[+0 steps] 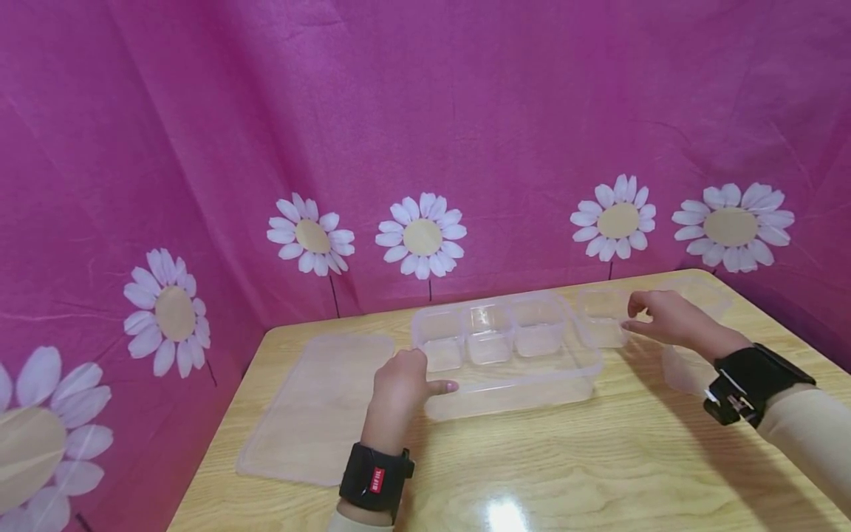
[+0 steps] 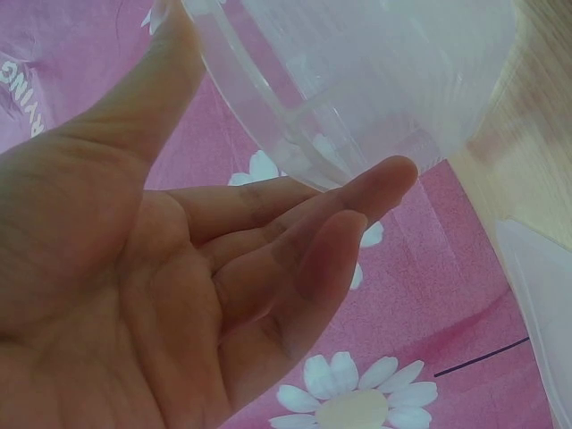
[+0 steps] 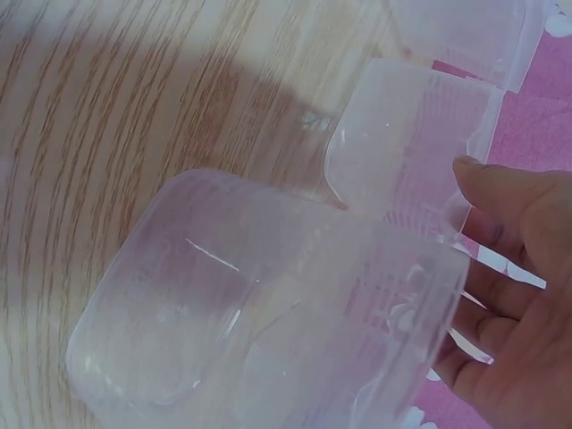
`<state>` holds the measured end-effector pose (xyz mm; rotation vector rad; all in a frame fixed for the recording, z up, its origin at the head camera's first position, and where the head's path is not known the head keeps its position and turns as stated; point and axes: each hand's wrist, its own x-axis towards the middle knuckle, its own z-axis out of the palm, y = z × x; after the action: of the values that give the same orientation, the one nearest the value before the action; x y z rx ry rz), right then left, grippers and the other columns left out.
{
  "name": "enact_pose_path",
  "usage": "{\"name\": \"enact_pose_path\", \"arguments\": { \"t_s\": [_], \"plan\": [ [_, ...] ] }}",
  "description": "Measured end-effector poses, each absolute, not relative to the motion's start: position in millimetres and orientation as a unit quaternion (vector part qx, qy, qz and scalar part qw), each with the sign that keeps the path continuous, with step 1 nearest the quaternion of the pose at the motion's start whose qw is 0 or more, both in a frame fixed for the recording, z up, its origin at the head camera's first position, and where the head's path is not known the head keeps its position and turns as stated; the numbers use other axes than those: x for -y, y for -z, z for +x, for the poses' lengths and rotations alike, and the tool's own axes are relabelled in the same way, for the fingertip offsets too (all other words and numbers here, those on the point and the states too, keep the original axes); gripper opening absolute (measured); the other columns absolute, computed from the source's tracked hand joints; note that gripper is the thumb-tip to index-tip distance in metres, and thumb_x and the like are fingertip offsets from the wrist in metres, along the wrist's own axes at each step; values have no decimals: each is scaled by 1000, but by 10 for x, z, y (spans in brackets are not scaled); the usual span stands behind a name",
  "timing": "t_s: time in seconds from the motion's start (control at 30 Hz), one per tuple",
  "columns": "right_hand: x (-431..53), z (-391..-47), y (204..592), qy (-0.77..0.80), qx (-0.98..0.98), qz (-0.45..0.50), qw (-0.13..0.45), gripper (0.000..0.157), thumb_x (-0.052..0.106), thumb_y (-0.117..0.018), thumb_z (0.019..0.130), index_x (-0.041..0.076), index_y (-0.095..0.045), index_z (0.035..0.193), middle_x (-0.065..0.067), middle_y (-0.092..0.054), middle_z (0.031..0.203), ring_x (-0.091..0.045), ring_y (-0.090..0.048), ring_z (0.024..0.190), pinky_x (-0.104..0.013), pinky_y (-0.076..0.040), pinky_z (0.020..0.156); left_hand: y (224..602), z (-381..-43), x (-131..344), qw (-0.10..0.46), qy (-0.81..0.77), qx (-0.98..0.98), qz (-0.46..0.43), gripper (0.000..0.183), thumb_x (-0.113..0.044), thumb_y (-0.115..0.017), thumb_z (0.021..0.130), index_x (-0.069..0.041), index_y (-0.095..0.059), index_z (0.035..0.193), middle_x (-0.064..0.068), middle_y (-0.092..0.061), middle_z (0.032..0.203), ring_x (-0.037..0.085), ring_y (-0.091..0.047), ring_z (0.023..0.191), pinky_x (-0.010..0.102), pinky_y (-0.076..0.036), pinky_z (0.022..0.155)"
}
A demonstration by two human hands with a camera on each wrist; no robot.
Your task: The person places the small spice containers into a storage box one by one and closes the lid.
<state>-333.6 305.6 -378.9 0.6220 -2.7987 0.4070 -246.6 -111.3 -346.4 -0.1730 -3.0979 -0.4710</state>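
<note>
Beige right sleeve (image 1: 807, 443), left fingers (image 2: 322, 277) pinching large container (image 1: 512, 400) at left rim, right fingers (image 3: 492, 290) pinching small container (image 1: 605, 334) alongside

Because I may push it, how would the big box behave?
The big box is probably light, as its clear walls look thin. Wide and low, it seems unlikely to tip. The three cups inside may slide, since bare floor shows beside them.

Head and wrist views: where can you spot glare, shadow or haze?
Head view: glare on the table near the bottom edge, shadow beside the right sleeve; right wrist view: shadow across the table; left wrist view: the box looks hazy.
</note>
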Motion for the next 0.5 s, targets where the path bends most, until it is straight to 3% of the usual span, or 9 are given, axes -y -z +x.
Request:
{"name": "enact_pose_path", "arguments": {
  "t_s": [0.5],
  "plan": [
    [-3061, -3354, 3808, -142, 960, 201, 135, 16, 17, -74, 75, 6, -64, 74, -10, -70, 73, -29, -64, 72, -51, -54, 65, 3470, -2475, 1143, 3, 159, 986, -59, 50, -48, -78, 64, -4, -56, 72, 2, -36, 58, 16, -38, 54, 29, -31, 48]
  ]
}}
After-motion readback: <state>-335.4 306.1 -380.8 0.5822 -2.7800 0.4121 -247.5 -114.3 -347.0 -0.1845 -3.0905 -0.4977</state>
